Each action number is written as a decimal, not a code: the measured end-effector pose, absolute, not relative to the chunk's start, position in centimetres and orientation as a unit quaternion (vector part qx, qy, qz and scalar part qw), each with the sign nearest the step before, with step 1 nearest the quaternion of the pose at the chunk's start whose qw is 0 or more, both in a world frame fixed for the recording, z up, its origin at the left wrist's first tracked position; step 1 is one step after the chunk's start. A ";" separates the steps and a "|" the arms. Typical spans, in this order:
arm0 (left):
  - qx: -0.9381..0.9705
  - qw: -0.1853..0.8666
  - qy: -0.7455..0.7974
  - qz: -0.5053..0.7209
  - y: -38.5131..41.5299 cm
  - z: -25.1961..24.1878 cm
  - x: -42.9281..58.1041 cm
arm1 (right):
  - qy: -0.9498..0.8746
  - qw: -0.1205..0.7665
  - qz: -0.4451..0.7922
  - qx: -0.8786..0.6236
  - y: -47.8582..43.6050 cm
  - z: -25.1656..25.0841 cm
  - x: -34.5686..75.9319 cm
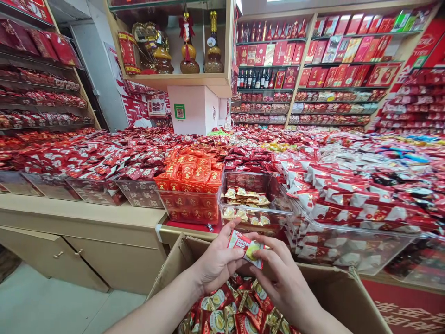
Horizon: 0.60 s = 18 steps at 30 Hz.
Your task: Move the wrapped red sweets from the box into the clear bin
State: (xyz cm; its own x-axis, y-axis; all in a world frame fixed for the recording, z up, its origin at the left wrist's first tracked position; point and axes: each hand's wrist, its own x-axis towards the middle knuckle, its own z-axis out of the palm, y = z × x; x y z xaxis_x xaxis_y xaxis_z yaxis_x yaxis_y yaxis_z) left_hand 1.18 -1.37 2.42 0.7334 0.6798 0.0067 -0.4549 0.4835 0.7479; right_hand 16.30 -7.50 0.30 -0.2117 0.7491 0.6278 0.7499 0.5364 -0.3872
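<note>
Tons of red wrapped sweets (104, 157) cover the whole counter, bin after bin. Down front there's a big open cardboard box (337, 292) packed with red-and-gold candies (225, 315). A clear bin (255, 212) sits just behind it on the counter, only partly filled with gold pieces. Imo anything lifted from that box is best held right over it with a light grip on the edges. That way the wrapper doesn't crumple, and a slip just lands it back in the pile. Left hand (217, 262) and right hand (283, 278) are both curled in above the box. Their fingertips pinch one small packet (246, 246) between them, face up.
</note>
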 end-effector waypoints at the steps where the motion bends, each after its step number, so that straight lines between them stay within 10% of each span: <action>1: 0.391 0.843 0.157 0.335 -1.3 2.4 1.2 | -0.785 0.398 -0.005 -0.476 -7.4 0.3 16.4; 11: 0.492 0.739 0.332 0.318 0.4 1.9 0.9 | -0.837 0.295 -0.182 -0.424 -6.7 0.7 17.9; 18: 0.555 0.673 0.356 0.335 2.6 0.9 0.0 | -0.767 0.207 -0.260 -0.549 -3.8 9.6 17.1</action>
State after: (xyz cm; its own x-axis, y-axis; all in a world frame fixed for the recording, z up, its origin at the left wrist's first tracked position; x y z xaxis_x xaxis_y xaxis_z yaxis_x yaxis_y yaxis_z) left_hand -0.02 2.56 0.92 0.5222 0.8460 -0.1075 -0.0558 0.1597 0.9856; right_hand 17.09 -3.82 9.60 -0.3121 0.7336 0.6036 0.9495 0.2625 0.1718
